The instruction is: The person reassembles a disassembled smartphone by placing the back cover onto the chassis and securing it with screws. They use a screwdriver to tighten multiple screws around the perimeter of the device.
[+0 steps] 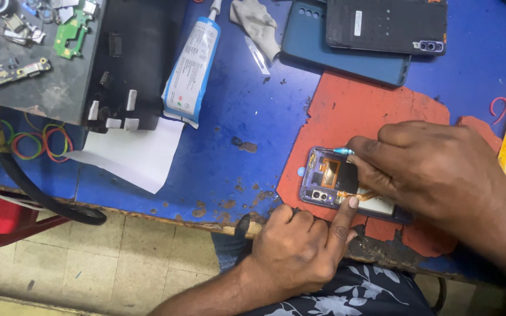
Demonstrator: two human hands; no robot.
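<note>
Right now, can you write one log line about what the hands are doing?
left hand: index finger pressing opened phone | right hand: holding small tool over it | red mat beneath

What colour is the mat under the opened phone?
Red-orange, torn at the edges. The mat lies on the blue table, clearest in the head view.

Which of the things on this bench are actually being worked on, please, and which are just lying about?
In use: opened phone, small teal-tipped tool, red mat, left hand, right hand.

Lying about: glue tube, two phones, rubber bands, white paper, circuit boards.
</note>
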